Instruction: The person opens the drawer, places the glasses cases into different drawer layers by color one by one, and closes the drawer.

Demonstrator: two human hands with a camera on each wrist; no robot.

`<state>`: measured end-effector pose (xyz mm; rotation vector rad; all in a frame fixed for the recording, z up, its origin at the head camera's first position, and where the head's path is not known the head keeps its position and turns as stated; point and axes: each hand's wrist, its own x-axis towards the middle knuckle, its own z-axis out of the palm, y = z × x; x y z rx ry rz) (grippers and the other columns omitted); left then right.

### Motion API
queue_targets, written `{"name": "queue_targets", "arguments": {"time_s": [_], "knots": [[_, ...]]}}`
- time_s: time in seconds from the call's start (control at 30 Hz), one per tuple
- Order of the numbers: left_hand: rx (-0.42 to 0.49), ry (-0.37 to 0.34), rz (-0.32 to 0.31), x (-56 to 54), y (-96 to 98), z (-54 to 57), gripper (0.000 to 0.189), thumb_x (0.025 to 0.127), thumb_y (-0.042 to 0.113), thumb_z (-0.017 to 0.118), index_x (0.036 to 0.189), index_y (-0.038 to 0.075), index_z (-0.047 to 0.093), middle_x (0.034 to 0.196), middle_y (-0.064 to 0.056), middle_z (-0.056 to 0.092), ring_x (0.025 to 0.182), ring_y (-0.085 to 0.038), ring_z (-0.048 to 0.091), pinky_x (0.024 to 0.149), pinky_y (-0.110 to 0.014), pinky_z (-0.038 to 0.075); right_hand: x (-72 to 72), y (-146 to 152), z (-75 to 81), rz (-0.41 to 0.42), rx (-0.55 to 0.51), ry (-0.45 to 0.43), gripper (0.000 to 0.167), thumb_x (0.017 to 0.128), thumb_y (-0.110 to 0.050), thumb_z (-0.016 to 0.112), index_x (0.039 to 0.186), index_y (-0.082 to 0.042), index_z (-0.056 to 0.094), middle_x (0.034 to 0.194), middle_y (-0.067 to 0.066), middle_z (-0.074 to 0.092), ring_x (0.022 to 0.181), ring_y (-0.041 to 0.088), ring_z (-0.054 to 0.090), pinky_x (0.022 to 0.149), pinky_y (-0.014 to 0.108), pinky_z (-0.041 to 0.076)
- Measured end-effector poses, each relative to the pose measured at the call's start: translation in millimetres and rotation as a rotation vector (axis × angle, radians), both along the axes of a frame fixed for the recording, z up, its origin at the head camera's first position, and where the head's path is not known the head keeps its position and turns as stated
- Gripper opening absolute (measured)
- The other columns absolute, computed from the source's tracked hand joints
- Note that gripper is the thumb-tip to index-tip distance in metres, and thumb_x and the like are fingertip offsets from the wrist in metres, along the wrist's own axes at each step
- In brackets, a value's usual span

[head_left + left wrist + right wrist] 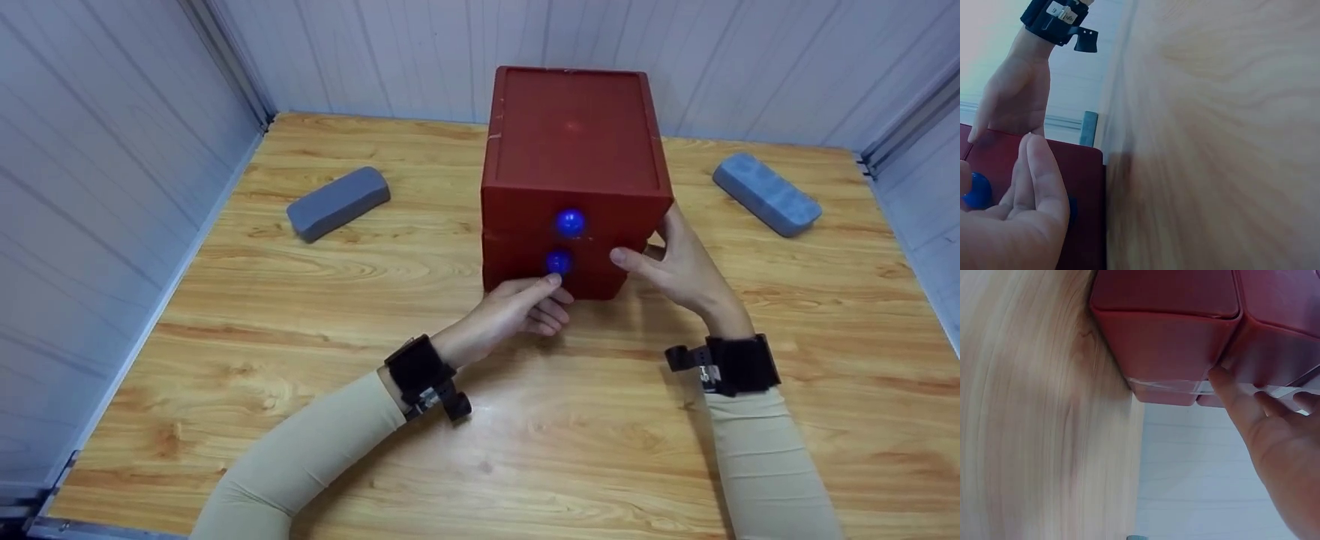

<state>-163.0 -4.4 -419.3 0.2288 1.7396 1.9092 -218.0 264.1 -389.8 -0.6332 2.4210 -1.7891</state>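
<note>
A red drawer box (577, 150) stands on the wooden table, round blue knobs on its front. In the head view, my left hand (517, 307) has its thumb tip at the underside of the lower visible knob (558, 262). Its fingers (1033, 180) extend fairly straight beside that knob in the left wrist view, partly covering another blue knob (1073, 211). My right hand (679, 266) rests at the box's right side, thumb against the front. In the right wrist view its fingers (1235, 405) lie along the side wall, near a strip of clear tape (1168, 385).
The upper blue knob (570, 223) sits above the hands. A grey block (339, 202) lies on the table to the left and a blue-grey block (766, 194) to the right. Pale ribbed walls (420, 60) enclose the back and sides of the table.
</note>
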Motion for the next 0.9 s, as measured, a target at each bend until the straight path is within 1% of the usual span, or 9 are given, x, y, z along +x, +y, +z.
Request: {"name": "queue_targets", "arguments": {"time_s": [0.13,0.23,0.33,0.4,0.53,0.67,0.77,0.9], "knots": [[-0.016,-0.037,0.039,2.0,-0.7,-5.9,0.051,0.112,0.038,0.054,0.127,-0.009,0.067,0.095,-0.007,0.072,0.085,-0.017,0.069,0.084,-0.029,0.062,-2.3,1.4,-5.3,0.018,0.013,-0.021,0.081,0.096,-0.011,0.077,0.162,-0.027,0.033,0.159,-0.002,0.044,0.145,0.023,0.045,0.109,0.052,0.052],[-0.037,-0.066,0.063,2.8,-2.2,-9.1,0.05,0.11,0.038,0.057,0.123,-0.008,0.07,0.093,-0.008,0.072,0.083,-0.017,0.069,0.082,-0.029,0.062,-3.6,1.6,-8.7,0.027,0.026,-0.021,0.082,0.097,-0.011,0.077,0.163,-0.027,0.031,0.159,-0.001,0.045,0.145,0.023,0.046,0.109,0.055,0.052],[-0.058,-0.102,0.074,3.2,-3.8,-11.7,0.05,0.109,0.04,0.059,0.121,-0.008,0.07,0.092,-0.008,0.073,0.082,-0.016,0.069,0.08,-0.027,0.062,-3.8,1.7,-10.3,0.026,0.038,-0.024,0.082,0.097,-0.013,0.078,0.163,-0.027,0.032,0.159,-0.001,0.045,0.146,0.024,0.045,0.11,0.059,0.051],[-0.068,-0.121,0.078,3.1,-4.5,-13.6,0.051,0.108,0.04,0.059,0.121,-0.008,0.071,0.093,-0.009,0.073,0.08,-0.015,0.069,0.078,-0.026,0.061,-3.5,1.5,-10.4,0.027,0.042,-0.035,0.081,0.097,-0.014,0.078,0.163,-0.026,0.032,0.159,-0.001,0.046,0.146,0.024,0.046,0.11,0.059,0.051],[-0.088,-0.134,0.083,1.7,-4.6,-18.2,0.05,0.108,0.04,0.059,0.124,-0.006,0.071,0.096,-0.012,0.076,0.079,-0.015,0.07,0.072,-0.023,0.06,-3.3,1.3,-10.2,0.032,0.054,-0.047,0.078,0.099,-0.017,0.077,0.163,-0.024,0.033,0.159,0.001,0.046,0.146,0.027,0.046,0.109,0.053,0.053],[-0.085,-0.148,0.087,-0.3,-4.2,-19.8,0.05,0.108,0.039,0.06,0.132,-0.005,0.068,0.098,-0.016,0.077,0.076,-0.018,0.071,0.066,-0.025,0.059,-4.1,1.5,-10.6,0.028,0.066,-0.037,0.076,0.1,-0.017,0.075,0.163,-0.023,0.033,0.159,0.002,0.047,0.145,0.027,0.047,0.107,0.048,0.055],[-0.073,-0.165,0.088,-2.6,-4.1,-20.5,0.053,0.107,0.04,0.062,0.132,-0.007,0.066,0.095,-0.016,0.077,0.072,-0.019,0.071,0.061,-0.028,0.059,-4.2,1.5,-11.3,0.027,0.067,-0.033,0.076,0.101,-0.017,0.075,0.163,-0.022,0.033,0.159,0.003,0.047,0.145,0.028,0.048,0.107,0.046,0.056],[-0.055,-0.203,0.097,-5.8,-3.3,-21.4,0.054,0.107,0.041,0.062,0.127,-0.008,0.067,0.087,-0.012,0.077,0.067,-0.02,0.072,0.058,-0.028,0.058,-3.5,2.1,-11.5,0.023,0.075,-0.03,0.076,0.101,-0.018,0.075,0.164,-0.021,0.032,0.159,0.004,0.047,0.145,0.028,0.048,0.105,0.04,0.057]]}}
